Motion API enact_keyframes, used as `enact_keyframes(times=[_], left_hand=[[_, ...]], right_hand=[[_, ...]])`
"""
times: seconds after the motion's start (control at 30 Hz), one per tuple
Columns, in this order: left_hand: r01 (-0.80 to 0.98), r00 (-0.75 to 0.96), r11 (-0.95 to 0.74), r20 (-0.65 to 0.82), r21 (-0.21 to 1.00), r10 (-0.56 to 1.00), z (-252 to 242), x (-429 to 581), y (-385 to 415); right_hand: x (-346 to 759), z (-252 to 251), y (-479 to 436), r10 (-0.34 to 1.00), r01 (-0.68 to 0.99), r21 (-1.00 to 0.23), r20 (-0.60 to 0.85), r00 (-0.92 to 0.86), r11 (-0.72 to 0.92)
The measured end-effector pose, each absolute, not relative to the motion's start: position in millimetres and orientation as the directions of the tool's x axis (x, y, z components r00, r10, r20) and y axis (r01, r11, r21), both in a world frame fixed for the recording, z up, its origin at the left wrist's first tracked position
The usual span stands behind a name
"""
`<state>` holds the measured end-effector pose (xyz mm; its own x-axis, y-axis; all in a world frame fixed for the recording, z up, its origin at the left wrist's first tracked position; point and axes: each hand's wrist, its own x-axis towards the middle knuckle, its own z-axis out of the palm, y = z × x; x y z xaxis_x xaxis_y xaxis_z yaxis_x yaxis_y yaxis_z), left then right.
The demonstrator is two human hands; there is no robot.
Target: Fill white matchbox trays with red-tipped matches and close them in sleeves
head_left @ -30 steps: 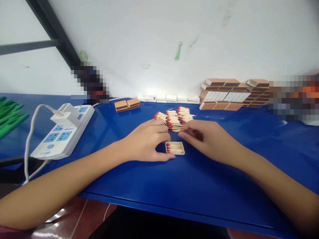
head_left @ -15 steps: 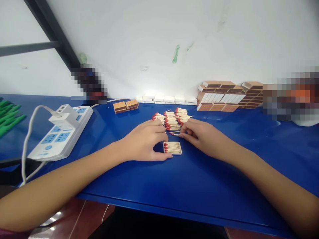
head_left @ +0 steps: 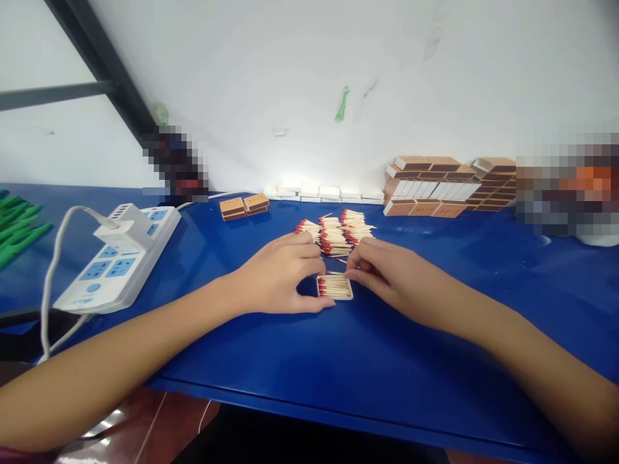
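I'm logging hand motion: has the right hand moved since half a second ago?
Yes: judged against the match pile, the right hand has moved slightly away from it, toward the matchbox tray.

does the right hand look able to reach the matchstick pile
Probably yes: the matchstick pile lies close by the right hand with no box between, though that hand seems to pinch a matchstick.

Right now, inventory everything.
Tray: one, white, centre
Matches: many, red tips, in and behind tray
Matchboxes: many, orange, rear left and right
Boxy pieces: several, white, rear centre
Power strip: one, white, left
Adapter: one, white, on strip
Cords: some, white, left
Strands: several, green, far left
Table: one, blue, below
Wall: one, white, behind
Frame: one, dark, upper left
Floor: one, reddish, bottom
Left hand: one, at tray's left end
Right hand: one, pinching match
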<state>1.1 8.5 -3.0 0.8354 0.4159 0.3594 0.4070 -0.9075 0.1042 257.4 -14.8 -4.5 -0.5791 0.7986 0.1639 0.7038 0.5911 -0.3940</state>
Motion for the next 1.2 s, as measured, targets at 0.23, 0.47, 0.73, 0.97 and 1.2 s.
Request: enact_keyframes(times=[0.23, 0.47, 0.73, 0.97, 1.2], left_hand=[[0.411, 0.828, -0.906, 0.376, 0.097, 0.416, -2.5, 1.7, 8.1], [0.414, 0.827, -0.905, 0.377, 0.095, 0.418, -2.3, 1.9, 8.0], [0.402, 0.823, -0.912, 0.403, 0.085, 0.401, -4.6, 1.6, 8.8], [0.415, 0.825, -0.905, 0.381, 0.09, 0.416, -2.0, 1.2, 7.6], [0.416, 0.833, -0.904, 0.358, 0.098, 0.422, -2.7, 1.0, 7.9]], right_hand=[[245.5, -4.2, -26.5, 0.77, 0.698, -0.333, 0.191, -0.609, 0.635], [249.1, 1.2, -26.4, 0.763, 0.685, -0.342, 0.22, -0.608, 0.644], [263.8, -11.4, -6.0, 0.85, 0.796, -0.3, 0.227, -0.475, 0.526], [262.4, -8.9, -8.3, 0.828, 0.746, -0.36, 0.239, -0.507, 0.56], [245.9, -2.4, -24.8, 0.781, 0.684, -0.398, 0.164, -0.602, 0.611]])
